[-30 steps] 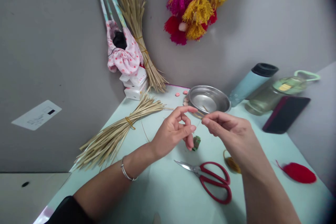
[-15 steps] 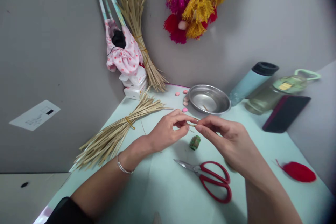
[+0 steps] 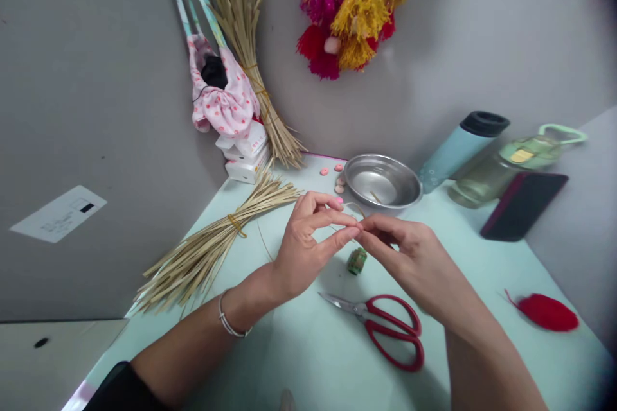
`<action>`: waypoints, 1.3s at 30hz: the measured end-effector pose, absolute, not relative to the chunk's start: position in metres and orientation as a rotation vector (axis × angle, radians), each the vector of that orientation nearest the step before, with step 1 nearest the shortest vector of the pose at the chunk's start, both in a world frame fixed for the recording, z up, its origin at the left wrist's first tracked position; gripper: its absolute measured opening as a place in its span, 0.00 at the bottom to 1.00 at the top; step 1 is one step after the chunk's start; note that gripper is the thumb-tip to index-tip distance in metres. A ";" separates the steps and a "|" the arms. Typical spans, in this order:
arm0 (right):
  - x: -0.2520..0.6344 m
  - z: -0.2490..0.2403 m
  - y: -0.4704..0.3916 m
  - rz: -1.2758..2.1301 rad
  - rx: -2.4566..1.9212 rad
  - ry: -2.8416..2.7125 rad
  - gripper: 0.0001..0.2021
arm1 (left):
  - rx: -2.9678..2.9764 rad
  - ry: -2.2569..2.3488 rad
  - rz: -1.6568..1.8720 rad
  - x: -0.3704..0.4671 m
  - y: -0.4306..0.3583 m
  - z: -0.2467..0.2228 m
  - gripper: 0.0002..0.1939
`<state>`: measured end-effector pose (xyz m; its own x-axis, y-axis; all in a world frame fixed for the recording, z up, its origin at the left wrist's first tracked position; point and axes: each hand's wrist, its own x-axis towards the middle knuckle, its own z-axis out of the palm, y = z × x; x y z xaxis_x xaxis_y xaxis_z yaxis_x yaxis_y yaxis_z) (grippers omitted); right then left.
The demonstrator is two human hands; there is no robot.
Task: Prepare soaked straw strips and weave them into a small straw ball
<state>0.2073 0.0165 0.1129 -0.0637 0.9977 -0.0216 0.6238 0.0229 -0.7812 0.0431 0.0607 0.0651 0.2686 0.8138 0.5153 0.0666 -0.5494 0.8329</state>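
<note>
Head view: my left hand (image 3: 304, 245) and right hand (image 3: 415, 252) pinch thin tan straw (image 3: 361, 210) between them, seemingly mid-shaping; next needs steadiness.

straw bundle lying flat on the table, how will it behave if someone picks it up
The straw bundle is probably light, being thin, dry-looking strips. It should hold together around the yellow tie, though the loose, fanned ends may splay or sag. Spread flat like that, it seems unlikely to roll.
</note>
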 end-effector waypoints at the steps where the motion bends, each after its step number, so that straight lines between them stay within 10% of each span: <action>1: 0.208 0.113 0.016 0.858 -1.656 -1.745 0.13 | 1.862 0.810 1.377 0.043 0.060 0.065 0.04; 19: 0.197 0.098 0.025 0.501 -1.616 -1.643 0.10 | 0.882 0.449 1.023 0.050 0.053 0.072 0.08; 39: 0.201 0.110 0.018 0.675 -1.617 -1.808 0.12 | 1.789 0.684 0.784 0.035 0.078 0.060 0.10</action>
<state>0.2007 0.0185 0.1098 -0.0640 0.9921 0.1075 0.6791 0.1223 -0.7238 0.0348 0.0782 0.0600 0.6261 0.7553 0.1939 0.0897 -0.3167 0.9443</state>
